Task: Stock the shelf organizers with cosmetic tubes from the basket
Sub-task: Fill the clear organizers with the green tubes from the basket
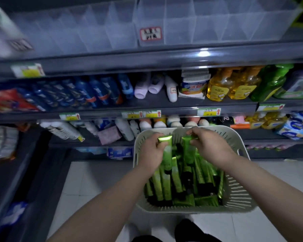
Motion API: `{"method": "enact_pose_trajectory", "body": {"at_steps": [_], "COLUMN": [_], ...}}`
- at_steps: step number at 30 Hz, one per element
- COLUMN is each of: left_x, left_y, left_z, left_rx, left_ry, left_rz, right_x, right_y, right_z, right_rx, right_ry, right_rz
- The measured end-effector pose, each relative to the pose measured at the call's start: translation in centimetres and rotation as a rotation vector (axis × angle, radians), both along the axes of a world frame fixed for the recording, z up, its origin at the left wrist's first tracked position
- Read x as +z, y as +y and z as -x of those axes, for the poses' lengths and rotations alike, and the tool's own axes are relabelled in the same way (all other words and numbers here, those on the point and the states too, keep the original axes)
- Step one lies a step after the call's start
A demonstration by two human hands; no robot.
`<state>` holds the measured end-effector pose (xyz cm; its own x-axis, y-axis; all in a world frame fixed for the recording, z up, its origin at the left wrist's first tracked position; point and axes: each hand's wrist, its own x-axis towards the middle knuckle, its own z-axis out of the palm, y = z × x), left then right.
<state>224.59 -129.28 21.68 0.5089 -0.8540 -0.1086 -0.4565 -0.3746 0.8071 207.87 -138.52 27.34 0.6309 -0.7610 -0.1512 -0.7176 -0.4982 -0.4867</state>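
A pale slotted basket (pixel 238 194) sits low in front of me, filled with several green cosmetic tubes (pixel 166 187) with black caps. My left hand (pixel 151 152) grips one green tube (pixel 165 147) at the basket's far left, crimped end up. My right hand (pixel 208 144) holds another green tube (pixel 187 151) near the basket's far rim. Clear plastic shelf organizers (pixel 182 27) with dividers stand on the top shelf, and their compartments look bare.
Dark shelves below the organizers carry blue bottles (pixel 94 91), white tubes (pixel 154 84), yellow bottles (pixel 222 84) and green bottles (pixel 269 81). Price tags (pixel 208 111) line the shelf edges. White tiled floor (pixel 87 180) lies beneath the basket.
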Motion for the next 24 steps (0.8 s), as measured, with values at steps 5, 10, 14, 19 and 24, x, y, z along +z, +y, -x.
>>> {"method": "enact_pose_trajectory", "body": {"at_steps": [5, 10, 14, 19, 24], "left_x": [7.2, 13.0, 17.9, 24.6, 29.5], "left_y": [4.0, 6.7, 7.5, 7.3, 4.9], "left_z": [-6.9, -14.1, -18.3, -22.1, -25.0], "left_rx": [0.029, -0.025, -0.058, -0.07, -0.038], "left_ry": [0.064, 0.005, -0.041, -0.116, -0.16], "left_rz": [0.208, 0.255, 0.299, 0.382, 0.464], "right_x": [4.6, 8.3, 11.6, 16.9, 21.9], "right_y": [3.1, 6.2, 7.4, 7.6, 6.2], "right_z": [-5.1, -11.3, -16.0, -18.9, -22.3], "right_rx": [-0.014, -0.017, -0.023, -0.102, -0.099], "right_ry": [-0.14, -0.224, -0.254, -0.353, -0.467], "right_rz": [0.125, 0.241, 0.298, 0.333, 0.417]}}
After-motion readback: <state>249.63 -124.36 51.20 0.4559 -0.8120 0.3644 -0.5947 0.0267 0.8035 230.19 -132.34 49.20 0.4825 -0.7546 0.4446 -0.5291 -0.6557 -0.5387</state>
